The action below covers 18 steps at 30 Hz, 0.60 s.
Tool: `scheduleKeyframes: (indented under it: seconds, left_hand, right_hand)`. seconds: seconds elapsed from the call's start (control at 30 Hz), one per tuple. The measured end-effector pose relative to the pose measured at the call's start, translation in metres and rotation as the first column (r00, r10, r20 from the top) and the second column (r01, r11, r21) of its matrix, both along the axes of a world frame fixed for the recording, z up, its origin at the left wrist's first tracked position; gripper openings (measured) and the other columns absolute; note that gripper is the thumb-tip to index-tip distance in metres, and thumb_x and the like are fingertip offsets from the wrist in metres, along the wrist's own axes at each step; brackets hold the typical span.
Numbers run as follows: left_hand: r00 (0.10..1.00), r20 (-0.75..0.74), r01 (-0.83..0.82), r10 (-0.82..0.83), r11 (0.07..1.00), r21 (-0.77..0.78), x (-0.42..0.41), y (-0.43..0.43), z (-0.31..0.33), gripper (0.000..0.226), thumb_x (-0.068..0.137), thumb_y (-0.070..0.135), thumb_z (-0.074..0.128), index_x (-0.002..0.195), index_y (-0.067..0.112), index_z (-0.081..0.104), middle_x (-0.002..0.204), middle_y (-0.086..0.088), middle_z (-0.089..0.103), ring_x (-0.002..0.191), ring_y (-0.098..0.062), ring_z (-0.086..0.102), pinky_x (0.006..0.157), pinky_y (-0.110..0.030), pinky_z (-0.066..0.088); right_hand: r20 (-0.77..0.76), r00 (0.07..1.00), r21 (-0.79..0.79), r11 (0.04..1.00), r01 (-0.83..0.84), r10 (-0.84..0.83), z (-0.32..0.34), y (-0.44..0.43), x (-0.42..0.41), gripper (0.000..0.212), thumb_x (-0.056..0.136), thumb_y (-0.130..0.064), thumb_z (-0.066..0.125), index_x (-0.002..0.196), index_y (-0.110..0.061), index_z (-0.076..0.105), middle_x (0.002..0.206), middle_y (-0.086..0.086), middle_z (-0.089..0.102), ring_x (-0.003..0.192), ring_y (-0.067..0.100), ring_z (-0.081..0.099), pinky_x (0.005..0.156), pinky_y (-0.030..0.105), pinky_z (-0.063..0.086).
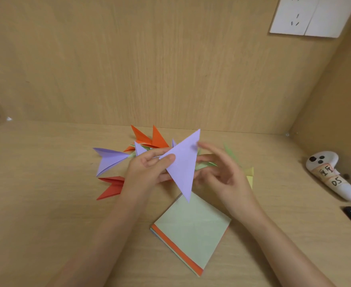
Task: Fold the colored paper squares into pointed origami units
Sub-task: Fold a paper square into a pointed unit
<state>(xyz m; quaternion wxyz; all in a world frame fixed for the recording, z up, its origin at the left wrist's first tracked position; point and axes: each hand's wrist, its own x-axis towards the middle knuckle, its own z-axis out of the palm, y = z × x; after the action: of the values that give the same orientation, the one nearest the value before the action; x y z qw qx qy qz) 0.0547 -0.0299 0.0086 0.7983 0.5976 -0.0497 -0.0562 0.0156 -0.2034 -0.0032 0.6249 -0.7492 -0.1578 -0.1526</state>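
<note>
Purple triangle: above paper stack, pinched in left hand grip. Right hand: fingers loosely spread, holding nothing. Folded units: beyond stack.

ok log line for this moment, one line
phase: mid-fold | left hand: pinches purple folded paper triangle | right hand: open at triangle's right edge | green-topped stack of paper squares: on wooden desk

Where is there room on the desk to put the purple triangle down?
Bare desk lies left of the red unit, and on the right between the right forearm and the white controller. It is crowded at the back, where the folded units pile up.
</note>
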Motion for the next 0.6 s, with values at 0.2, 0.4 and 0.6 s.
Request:
scheduleKeyframes:
  seconds: [0.2,0.4,0.6]
  left_hand:
    - [0.994,-0.069,0.085,-0.089,0.995,-0.057,-0.0011,-0.0035,-0.0002,0.024,0.089,0.004,0.06,0.112,-0.001,0.061,0.098,-0.018,0.072,0.081,-0.019,0.072,0.065,-0.024,0.057]
    - [0.963,-0.064,0.259,-0.262,0.965,-0.039,-0.0041,-0.0019,0.0012,0.024,0.092,0.003,0.054,0.115,0.002,0.061,0.105,-0.011,0.073,0.093,-0.019,0.071,0.068,-0.022,0.056]
    - [0.938,-0.053,0.345,-0.343,0.938,0.037,-0.0081,-0.0021,0.0051,0.022,0.095,0.005,0.048,0.108,0.008,0.066,0.102,-0.008,0.073,0.096,-0.017,0.07,0.071,-0.02,0.056]
  right_hand:
    - [0.025,0.999,-0.045,0.999,0.023,-0.022,-0.0043,0.0009,0.002,0.018,0.078,-0.008,0.072,0.095,-0.013,0.075,0.105,-0.005,0.069,0.101,0.012,0.064,0.08,0.02,0.049]
    - [-0.014,0.994,0.231,0.967,0.105,-0.104,-0.0004,0.0021,0.0037,0.008,0.074,-0.005,0.07,0.082,-0.003,0.073,0.085,0.012,0.071,0.069,0.017,0.064,0.068,0.021,0.05]
    - [-0.14,0.984,0.377,0.913,0.158,-0.112,0.0027,0.0026,0.0045,0.012,0.08,-0.003,0.065,0.091,-0.003,0.068,0.073,0.005,0.072,0.059,0.016,0.063,0.059,0.024,0.053]
